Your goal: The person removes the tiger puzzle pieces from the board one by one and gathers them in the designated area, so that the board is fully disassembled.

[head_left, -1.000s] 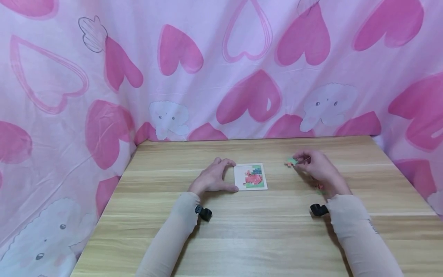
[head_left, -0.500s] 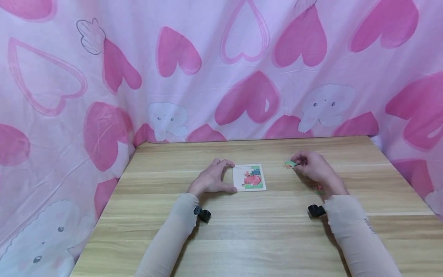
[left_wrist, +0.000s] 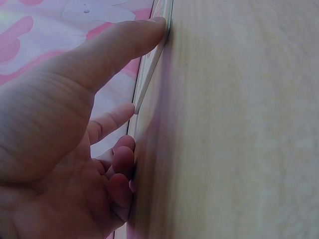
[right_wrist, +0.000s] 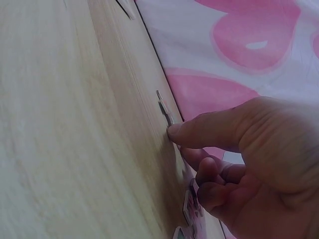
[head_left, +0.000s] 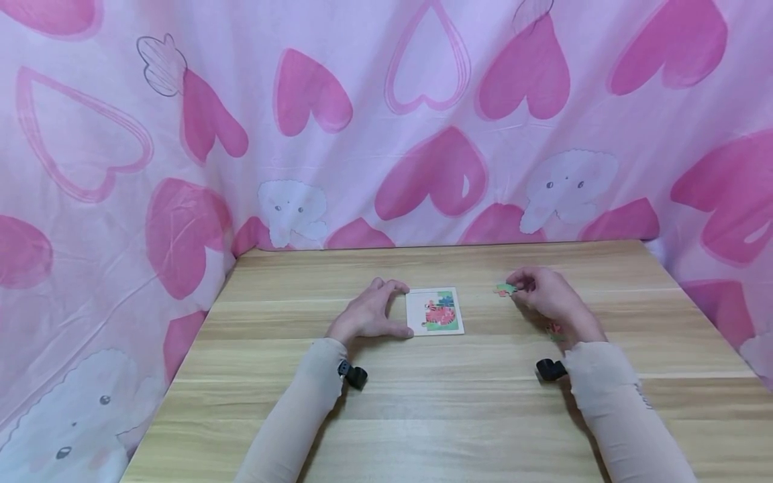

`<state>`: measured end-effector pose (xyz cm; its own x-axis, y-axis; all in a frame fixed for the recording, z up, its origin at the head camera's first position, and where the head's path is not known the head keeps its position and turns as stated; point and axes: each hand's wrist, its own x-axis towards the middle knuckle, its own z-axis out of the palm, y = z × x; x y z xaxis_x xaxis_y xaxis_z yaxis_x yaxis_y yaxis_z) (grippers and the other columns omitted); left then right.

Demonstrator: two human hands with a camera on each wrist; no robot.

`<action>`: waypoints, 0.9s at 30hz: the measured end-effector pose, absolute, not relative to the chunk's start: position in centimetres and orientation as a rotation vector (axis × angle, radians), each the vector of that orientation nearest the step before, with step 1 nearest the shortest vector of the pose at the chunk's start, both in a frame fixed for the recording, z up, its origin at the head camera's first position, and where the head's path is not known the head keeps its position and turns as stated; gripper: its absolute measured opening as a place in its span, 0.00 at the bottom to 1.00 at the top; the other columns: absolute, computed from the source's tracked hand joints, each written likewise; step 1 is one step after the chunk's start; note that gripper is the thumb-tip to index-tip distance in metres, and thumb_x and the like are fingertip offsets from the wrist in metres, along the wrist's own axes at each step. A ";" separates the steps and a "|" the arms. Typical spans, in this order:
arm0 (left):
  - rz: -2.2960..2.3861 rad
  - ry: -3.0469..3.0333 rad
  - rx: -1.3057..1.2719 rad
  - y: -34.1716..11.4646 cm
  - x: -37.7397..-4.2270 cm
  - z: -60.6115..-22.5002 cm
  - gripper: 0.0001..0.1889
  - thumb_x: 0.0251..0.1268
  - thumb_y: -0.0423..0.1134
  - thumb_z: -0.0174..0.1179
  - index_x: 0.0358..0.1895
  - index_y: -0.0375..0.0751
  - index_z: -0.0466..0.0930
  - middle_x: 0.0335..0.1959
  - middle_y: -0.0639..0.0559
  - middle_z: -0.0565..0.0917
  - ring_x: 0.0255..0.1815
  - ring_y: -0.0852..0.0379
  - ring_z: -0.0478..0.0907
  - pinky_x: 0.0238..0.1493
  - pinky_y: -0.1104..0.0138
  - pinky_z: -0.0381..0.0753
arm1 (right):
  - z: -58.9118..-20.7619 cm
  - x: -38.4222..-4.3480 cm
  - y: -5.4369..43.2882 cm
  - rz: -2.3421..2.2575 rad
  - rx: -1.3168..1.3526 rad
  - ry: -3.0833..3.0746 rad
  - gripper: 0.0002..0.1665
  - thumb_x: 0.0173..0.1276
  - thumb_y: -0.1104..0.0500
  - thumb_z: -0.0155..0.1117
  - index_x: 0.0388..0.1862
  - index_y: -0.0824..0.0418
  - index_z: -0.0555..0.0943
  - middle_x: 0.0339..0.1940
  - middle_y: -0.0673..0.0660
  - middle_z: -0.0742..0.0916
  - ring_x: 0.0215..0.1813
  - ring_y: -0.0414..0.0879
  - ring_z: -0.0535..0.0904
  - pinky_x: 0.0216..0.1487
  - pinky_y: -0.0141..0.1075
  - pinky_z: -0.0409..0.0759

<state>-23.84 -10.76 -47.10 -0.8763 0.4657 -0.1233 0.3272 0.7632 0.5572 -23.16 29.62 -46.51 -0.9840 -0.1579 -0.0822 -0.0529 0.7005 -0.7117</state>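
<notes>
In the head view a square white puzzle board [head_left: 417, 311] lies flat near the middle of the table. Part of its picture, a red-striped animal on green, fills its right side. My left hand [head_left: 372, 312] holds the board by its left side, thumb at the near corner and index finger at the far one. To the right, my right hand [head_left: 552, 294] pinches a green and orange puzzle piece [head_left: 504, 289] between thumb and fingers, close over the table. Under that wrist lie red and green puzzle pieces [head_left: 554, 331], partly hidden by the hand.
The wood-grain table [head_left: 435, 416] ends at the back against a pink curtain [head_left: 362, 154] printed with hearts. More curtain hangs at the left and right sides. A small black camera [head_left: 549, 369] sits at the right wrist, another [head_left: 356, 377] at the left.
The puzzle piece in my right hand has come down slightly towards the near side and looks flatter. My left hand has stayed on the board. The head view has shifted a little.
</notes>
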 end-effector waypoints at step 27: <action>0.796 2.698 0.628 -10.9 -23.8 -47.0 0.50 0.52 0.62 0.87 0.79 0.60 0.73 0.59 0.51 0.73 0.54 0.51 0.74 0.58 0.54 0.81 | -46.2 -23.0 29.6 -1.152 -0.188 2.754 0.20 0.79 0.64 0.70 0.66 0.66 0.85 0.55 0.63 0.86 0.54 0.56 0.79 0.45 0.36 0.82</action>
